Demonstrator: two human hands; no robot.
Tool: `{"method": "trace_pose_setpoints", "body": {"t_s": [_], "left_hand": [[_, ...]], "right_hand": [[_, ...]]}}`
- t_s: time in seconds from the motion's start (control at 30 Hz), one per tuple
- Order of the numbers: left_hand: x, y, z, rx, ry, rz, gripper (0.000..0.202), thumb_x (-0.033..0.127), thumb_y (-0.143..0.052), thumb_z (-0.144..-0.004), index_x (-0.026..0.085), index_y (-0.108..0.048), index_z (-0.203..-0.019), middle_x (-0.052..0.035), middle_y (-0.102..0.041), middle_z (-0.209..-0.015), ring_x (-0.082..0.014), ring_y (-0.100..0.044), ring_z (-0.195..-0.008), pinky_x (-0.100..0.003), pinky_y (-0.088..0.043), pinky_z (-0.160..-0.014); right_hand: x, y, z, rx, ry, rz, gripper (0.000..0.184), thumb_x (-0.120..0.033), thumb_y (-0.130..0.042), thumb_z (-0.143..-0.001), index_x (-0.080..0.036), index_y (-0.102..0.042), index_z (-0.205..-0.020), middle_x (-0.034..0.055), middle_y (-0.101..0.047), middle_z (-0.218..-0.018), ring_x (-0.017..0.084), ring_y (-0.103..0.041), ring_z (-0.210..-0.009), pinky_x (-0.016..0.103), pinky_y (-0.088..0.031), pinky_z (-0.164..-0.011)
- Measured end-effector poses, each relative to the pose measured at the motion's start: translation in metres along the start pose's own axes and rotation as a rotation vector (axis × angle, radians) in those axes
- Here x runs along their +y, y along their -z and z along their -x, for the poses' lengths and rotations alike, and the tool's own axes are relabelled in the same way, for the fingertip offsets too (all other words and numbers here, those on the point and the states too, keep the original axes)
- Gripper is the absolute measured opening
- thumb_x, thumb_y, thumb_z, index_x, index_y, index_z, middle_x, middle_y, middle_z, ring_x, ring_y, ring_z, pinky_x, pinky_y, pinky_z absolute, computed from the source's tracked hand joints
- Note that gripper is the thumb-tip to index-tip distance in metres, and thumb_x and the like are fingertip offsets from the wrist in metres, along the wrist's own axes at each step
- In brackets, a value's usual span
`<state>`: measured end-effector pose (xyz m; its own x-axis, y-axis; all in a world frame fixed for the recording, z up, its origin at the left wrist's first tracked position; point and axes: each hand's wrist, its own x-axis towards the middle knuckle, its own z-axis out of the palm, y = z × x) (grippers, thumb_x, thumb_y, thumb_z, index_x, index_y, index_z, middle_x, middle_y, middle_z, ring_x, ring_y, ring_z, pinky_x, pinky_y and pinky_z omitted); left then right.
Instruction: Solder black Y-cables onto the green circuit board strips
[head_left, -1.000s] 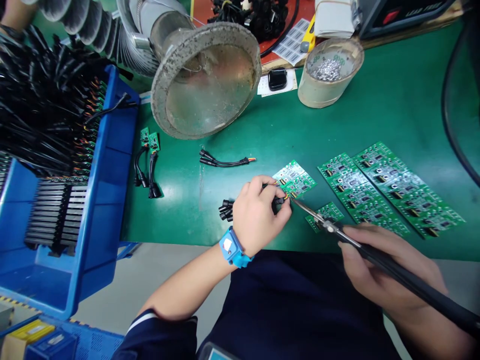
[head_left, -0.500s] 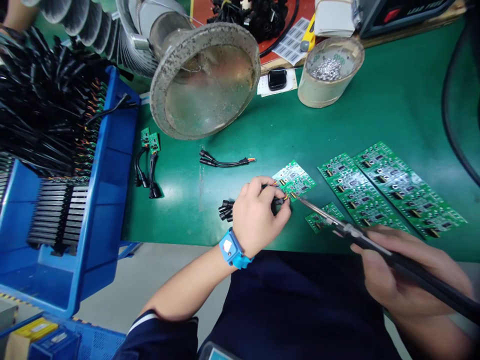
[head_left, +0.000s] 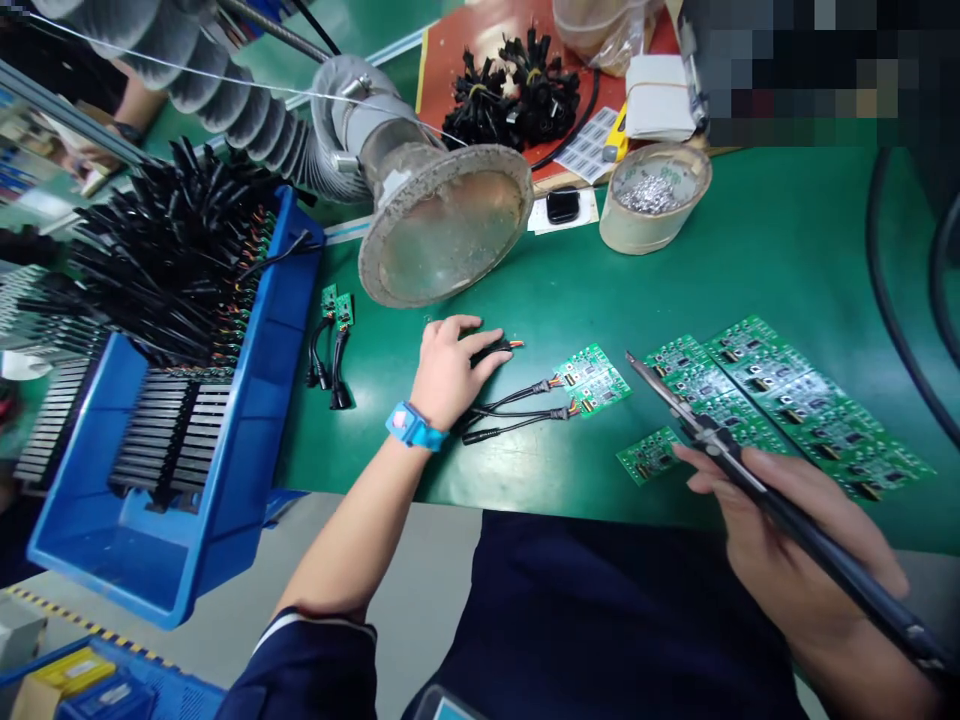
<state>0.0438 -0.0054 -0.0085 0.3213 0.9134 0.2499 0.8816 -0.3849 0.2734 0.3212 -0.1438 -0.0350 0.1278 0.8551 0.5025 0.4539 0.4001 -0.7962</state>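
Black cable [head_left: 505, 347] under left hand [head_left: 450, 372]

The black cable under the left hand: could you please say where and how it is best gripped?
I'd grip the black cable just behind its coloured wire ends, with the left hand pinching from above. It is slender, and those ends point right, towards the green circuit boards, so they should be left free.

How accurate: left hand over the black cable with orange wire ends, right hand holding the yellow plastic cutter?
The held tool is wrong: head view shows the right hand holding a slim, black-handled, metal-tipped soldering iron. Rest stands.
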Motion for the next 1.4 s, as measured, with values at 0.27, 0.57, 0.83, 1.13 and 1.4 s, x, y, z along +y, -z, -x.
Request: {"method": "trace_pose_setpoints", "body": {"t_s": [0.27,0.57,0.83,1.13,1.4], "left_hand": [[0.058,0.045,0.022,0.045,0.049,0.301,0.019,0.027,-0.048,-0.091,0.016,-0.060,-0.101,-0.0056,-0.065,-0.085,-0.0144,-0.063,-0.077,-0.030,-0.051,-0.076],[0.122,0.023,0.039,-0.532,0.523,1.303,0.020,0.035,-0.050,-0.089,0.015,-0.053,-0.093,-0.0041,-0.066,-0.080,-0.0149,-0.066,-0.074,-0.027,-0.057,-0.064],[0.116,0.019,0.041,-0.503,0.294,1.094,0.018,0.031,-0.045,-0.091,0.018,-0.057,-0.094,-0.0045,-0.063,-0.087,-0.0141,-0.062,-0.077,-0.028,-0.052,-0.071],[0.122,0.006,0.041,-0.297,0.360,1.141,0.019,0.030,-0.054,-0.087,0.017,-0.066,-0.080,-0.0014,-0.058,-0.070,-0.0145,-0.055,-0.072,-0.030,-0.046,-0.074],[0.127,0.004,0.047,-0.650,0.875,1.899,0.022,0.034,-0.069,-0.076,0.013,-0.065,-0.077,-0.0009,-0.060,-0.072,-0.0066,-0.057,-0.057,-0.019,-0.048,-0.057]], "right_hand": [[-0.021,-0.012,-0.016,0.057,-0.139,-0.132,0.042,-0.009,-0.062,-0.076,-0.027,-0.059,-0.113,-0.0008,-0.070,-0.092,0.018,-0.067,-0.074,0.034,-0.059,-0.064],[-0.033,-0.031,-0.046,-0.078,-0.410,-0.350,0.043,-0.020,-0.066,-0.076,-0.028,-0.054,-0.117,0.0009,-0.067,-0.093,0.015,-0.065,-0.086,0.033,-0.056,-0.084],[-0.033,-0.028,-0.055,-0.120,-0.497,-0.472,0.038,-0.019,-0.067,-0.074,-0.023,-0.057,-0.111,0.0005,-0.065,-0.084,0.014,-0.064,-0.083,0.033,-0.055,-0.083],[-0.031,-0.035,-0.054,-0.046,-0.530,-0.618,0.038,-0.015,-0.066,-0.074,-0.023,-0.054,-0.109,-0.0030,-0.063,-0.075,0.010,-0.063,-0.069,0.025,-0.057,-0.069],[-0.024,-0.031,-0.047,-0.141,-0.395,-0.688,0.045,-0.010,-0.062,-0.076,-0.029,-0.051,-0.115,-0.0022,-0.063,-0.084,0.010,-0.063,-0.079,0.021,-0.056,-0.068]]}}
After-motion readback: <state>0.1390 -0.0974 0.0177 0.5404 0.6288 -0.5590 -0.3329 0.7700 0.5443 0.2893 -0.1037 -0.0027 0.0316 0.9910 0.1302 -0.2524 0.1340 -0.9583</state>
